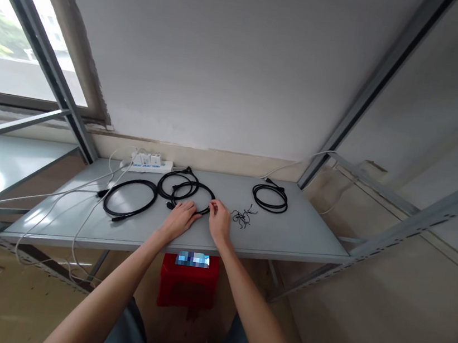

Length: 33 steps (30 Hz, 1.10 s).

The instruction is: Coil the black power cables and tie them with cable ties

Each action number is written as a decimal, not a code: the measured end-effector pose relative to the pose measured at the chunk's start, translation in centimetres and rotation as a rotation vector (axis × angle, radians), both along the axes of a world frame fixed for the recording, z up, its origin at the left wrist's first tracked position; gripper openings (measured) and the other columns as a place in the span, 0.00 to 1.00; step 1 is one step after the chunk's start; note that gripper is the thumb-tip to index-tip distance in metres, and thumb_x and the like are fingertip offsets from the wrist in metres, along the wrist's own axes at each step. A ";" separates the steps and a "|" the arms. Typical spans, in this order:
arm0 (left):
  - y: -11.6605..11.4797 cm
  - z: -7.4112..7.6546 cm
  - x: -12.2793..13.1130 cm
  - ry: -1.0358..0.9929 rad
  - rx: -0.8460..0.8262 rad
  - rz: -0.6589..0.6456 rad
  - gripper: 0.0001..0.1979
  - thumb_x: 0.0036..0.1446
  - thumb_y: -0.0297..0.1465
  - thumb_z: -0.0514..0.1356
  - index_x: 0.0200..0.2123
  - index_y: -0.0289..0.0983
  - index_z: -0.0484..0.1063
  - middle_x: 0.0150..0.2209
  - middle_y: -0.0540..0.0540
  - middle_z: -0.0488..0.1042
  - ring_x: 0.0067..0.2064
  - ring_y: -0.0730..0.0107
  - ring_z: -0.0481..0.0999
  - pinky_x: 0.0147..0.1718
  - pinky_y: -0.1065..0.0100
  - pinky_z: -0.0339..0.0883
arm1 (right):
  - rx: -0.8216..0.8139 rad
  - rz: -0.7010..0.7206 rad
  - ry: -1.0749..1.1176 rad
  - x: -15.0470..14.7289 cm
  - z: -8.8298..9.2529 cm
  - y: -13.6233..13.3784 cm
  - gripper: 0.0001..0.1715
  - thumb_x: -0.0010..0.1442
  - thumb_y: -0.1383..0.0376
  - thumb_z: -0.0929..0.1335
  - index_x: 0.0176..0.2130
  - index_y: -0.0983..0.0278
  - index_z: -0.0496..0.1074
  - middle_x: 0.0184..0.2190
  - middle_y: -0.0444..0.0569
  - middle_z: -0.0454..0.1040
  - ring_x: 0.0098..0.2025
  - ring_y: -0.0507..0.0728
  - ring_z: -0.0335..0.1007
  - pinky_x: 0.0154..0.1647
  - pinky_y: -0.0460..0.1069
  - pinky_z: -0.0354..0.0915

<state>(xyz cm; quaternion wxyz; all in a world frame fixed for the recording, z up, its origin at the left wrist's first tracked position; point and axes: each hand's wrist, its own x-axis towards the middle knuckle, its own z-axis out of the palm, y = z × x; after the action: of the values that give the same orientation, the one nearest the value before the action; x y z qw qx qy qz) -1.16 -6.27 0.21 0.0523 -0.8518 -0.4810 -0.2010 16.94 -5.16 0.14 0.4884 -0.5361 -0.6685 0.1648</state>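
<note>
My left hand and my right hand both rest on the near edge of a coiled black cable lying on the grey shelf. The fingers of each hand are curled around the coil's rim. Behind it, partly overlapping, lies a second black coil. A larger black coil lies to the left. Another tidy black coil lies apart at the right. A small heap of black twist ties sits just right of my right hand.
A white power strip sits at the back left of the shelf, with white cords trailing off the left side. Metal shelf posts rise at both ends. A red stool stands under the shelf by my knees.
</note>
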 end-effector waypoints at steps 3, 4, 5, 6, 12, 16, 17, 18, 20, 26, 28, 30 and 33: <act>-0.1 0.0 0.0 -0.004 0.002 0.001 0.20 0.76 0.40 0.46 0.38 0.37 0.72 0.39 0.42 0.75 0.45 0.57 0.73 0.45 0.60 0.60 | 0.030 -0.012 0.065 0.1 -0.1 0.0 0.16 0.70 0.61 0.61 0.44 0.62 0.77 0.39 0.52 0.82 0.41 0.59 0.77 0.47 0.51 0.69; -0.1 0.1 0.0 0.000 -0.002 0.005 0.21 0.76 0.40 0.46 0.38 0.37 0.72 0.38 0.42 0.75 0.44 0.58 0.74 0.45 0.60 0.60 | 0.039 -0.003 0.085 0.1 -0.1 0.0 0.16 0.70 0.61 0.61 0.44 0.62 0.77 0.40 0.53 0.82 0.42 0.60 0.77 0.48 0.52 0.69; -0.2 0.1 0.1 0.011 -0.009 0.011 0.21 0.76 0.40 0.45 0.38 0.37 0.72 0.37 0.42 0.75 0.42 0.58 0.74 0.45 0.60 0.60 | 0.045 0.013 0.104 0.1 -0.1 0.0 0.17 0.70 0.61 0.61 0.44 0.63 0.77 0.40 0.53 0.82 0.42 0.60 0.77 0.48 0.52 0.70; -0.2 0.1 0.1 0.028 -0.018 0.016 0.21 0.76 0.41 0.45 0.38 0.36 0.72 0.36 0.42 0.76 0.41 0.58 0.75 0.45 0.60 0.60 | 0.043 0.038 0.122 0.1 -0.2 0.0 0.17 0.70 0.61 0.61 0.45 0.63 0.77 0.40 0.53 0.82 0.41 0.59 0.77 0.47 0.52 0.70; 0.1 0.0 0.2 0.067 -0.036 -0.014 0.18 0.75 0.38 0.47 0.45 0.36 0.72 0.39 0.41 0.79 0.42 0.58 0.77 0.45 0.60 0.62 | -0.033 0.227 0.210 -0.3 -0.7 0.4 0.14 0.66 0.61 0.63 0.48 0.62 0.73 0.33 0.48 0.79 0.28 0.55 0.73 0.37 0.49 0.71; 0.3 -0.2 0.1 0.045 -0.051 -0.061 0.15 0.75 0.37 0.47 0.47 0.37 0.71 0.42 0.41 0.79 0.45 0.58 0.77 0.46 0.60 0.62 | -0.082 0.269 0.317 -0.3 -1.0 1.0 0.12 0.65 0.59 0.63 0.43 0.62 0.71 0.32 0.48 0.78 0.24 0.53 0.68 0.30 0.48 0.68; 0.3 -0.2 0.0 0.037 -0.054 -0.069 0.15 0.75 0.37 0.47 0.47 0.37 0.71 0.42 0.42 0.79 0.45 0.58 0.77 0.46 0.60 0.62 | -0.099 0.277 0.339 -0.2 -1.0 1.1 0.12 0.65 0.58 0.63 0.42 0.62 0.70 0.32 0.48 0.77 0.23 0.53 0.67 0.28 0.48 0.67; 0.3 -0.2 0.0 0.028 -0.055 -0.075 0.15 0.75 0.37 0.47 0.47 0.38 0.71 0.42 0.42 0.78 0.45 0.58 0.77 0.46 0.60 0.62 | -0.115 0.284 0.350 -0.2 -1.1 1.2 0.12 0.65 0.58 0.63 0.41 0.62 0.70 0.31 0.48 0.77 0.23 0.53 0.66 0.27 0.47 0.66; 0.3 -0.2 0.1 0.015 -0.057 -0.081 0.14 0.75 0.36 0.48 0.46 0.38 0.71 0.43 0.42 0.78 0.45 0.58 0.77 0.46 0.60 0.62 | -0.124 0.288 0.343 -0.1 -1.0 1.4 0.13 0.64 0.57 0.63 0.41 0.62 0.70 0.30 0.47 0.76 0.25 0.54 0.69 0.29 0.48 0.67; 0.2 -0.1 0.2 0.009 -0.051 -0.060 0.15 0.75 0.37 0.47 0.42 0.38 0.70 0.40 0.42 0.78 0.45 0.57 0.77 0.46 0.59 0.63 | -0.030 0.194 0.344 0.0 -0.7 1.2 0.14 0.65 0.57 0.62 0.41 0.63 0.72 0.29 0.47 0.74 0.33 0.56 0.73 0.39 0.50 0.70; 0.2 -0.2 0.2 0.005 -0.049 -0.057 0.16 0.75 0.38 0.47 0.42 0.38 0.70 0.39 0.42 0.77 0.45 0.57 0.77 0.46 0.58 0.63 | -0.044 0.182 0.337 0.0 -0.8 1.2 0.14 0.66 0.57 0.62 0.41 0.63 0.72 0.29 0.47 0.74 0.32 0.56 0.73 0.38 0.49 0.69; 0.2 -0.3 0.2 -0.005 -0.046 -0.056 0.16 0.75 0.38 0.47 0.42 0.38 0.71 0.39 0.42 0.77 0.44 0.57 0.77 0.46 0.59 0.64 | -0.062 0.180 0.301 0.0 -1.1 1.3 0.14 0.65 0.57 0.63 0.40 0.63 0.72 0.29 0.47 0.75 0.31 0.56 0.72 0.37 0.49 0.68; 0.3 -0.4 0.2 -0.014 -0.054 -0.058 0.16 0.75 0.38 0.47 0.43 0.38 0.71 0.39 0.41 0.78 0.44 0.58 0.77 0.47 0.59 0.64 | -0.062 0.155 0.206 0.0 -1.4 1.3 0.13 0.65 0.58 0.63 0.38 0.62 0.73 0.30 0.48 0.76 0.31 0.57 0.73 0.36 0.49 0.67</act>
<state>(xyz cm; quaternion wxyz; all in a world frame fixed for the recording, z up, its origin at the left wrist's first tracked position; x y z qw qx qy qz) -0.97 -6.01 -0.19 0.0203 -0.8651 -0.4616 -0.1952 16.96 -3.82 -1.24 0.5237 -0.4778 -0.6487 0.2767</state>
